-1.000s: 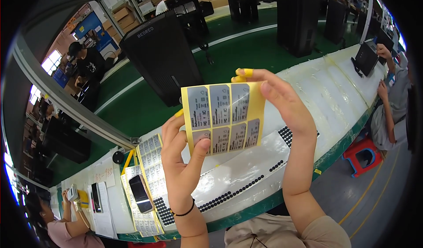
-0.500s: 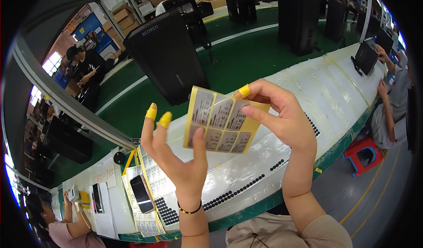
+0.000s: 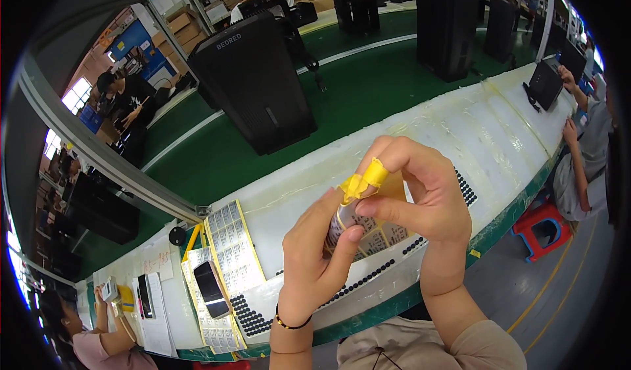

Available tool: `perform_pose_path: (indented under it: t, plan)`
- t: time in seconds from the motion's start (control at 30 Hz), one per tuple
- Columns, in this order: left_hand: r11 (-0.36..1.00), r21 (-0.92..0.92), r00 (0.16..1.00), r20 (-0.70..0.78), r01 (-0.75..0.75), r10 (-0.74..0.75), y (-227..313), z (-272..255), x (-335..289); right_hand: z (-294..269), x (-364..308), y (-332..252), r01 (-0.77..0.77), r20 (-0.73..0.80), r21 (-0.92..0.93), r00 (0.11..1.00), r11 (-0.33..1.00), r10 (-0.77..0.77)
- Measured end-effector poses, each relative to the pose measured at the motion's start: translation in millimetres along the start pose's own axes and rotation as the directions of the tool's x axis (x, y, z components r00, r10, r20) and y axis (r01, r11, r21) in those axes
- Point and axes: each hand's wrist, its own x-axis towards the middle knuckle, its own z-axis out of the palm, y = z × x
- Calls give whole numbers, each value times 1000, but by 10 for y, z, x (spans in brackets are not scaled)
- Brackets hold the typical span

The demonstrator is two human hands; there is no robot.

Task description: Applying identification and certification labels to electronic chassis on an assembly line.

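Note:
A small sheet of silver-grey stickers (image 3: pixel 374 239) on yellow backing is held up between both hands, its left part curled. My left hand (image 3: pixel 311 252) is closed on the sheet's left edge, thumb in front and fingers behind. My right hand (image 3: pixel 420 202) pinches the upper part between thumb and forefinger. Yellow wraps (image 3: pixel 363 180) cover the fingertips of both hands, which meet at the sheet's top left corner. Larger label sheets (image 3: pixel 234 250) lie on the white bench to the left, and a phone (image 3: pixel 211 289) rests on them.
Rows of small black round pads (image 3: pixel 361 279) run along the bench's near side. A green conveyor (image 3: pixel 368 97) beyond carries tall black machines (image 3: pixel 253 84). A metal post frame (image 3: pixel 98 156) stands at left. Co-workers sit at both bench ends; a red stool (image 3: pixel 544 232) is at right.
My left hand has moved right and closed on the sheet's left edge, which now curls. My right hand has come slightly down, and the sheet is lower.

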Motion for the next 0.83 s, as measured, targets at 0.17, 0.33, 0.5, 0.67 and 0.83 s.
perform_pose_path:
  t: [0.17, 0.33, 0.5, 0.67, 0.83]
  plan:
    - [999, 40, 1000, 1, 17, -17, 71, 24, -3, -107, 51, 29, 167, 66, -340, 986, 925, -154]
    - [985, 154, 997, -5, -76, 78, 50, 18, 34, -102, 50, 9, 193, 88, -437, 981, 878, -171]
    - [948, 264, 979, -58, -176, 198, 40, 20, 44, -92, 40, -24, 242, 141, -517, 970, 821, -197]
    - [979, 193, 997, -31, -65, 72, 98, -24, 27, -70, 40, -17, 268, 152, -515, 963, 814, -221]
    - [983, -8, 983, 31, 183, -183, 116, -112, -27, -19, 54, 36, 312, 124, -522, 949, 794, -292]
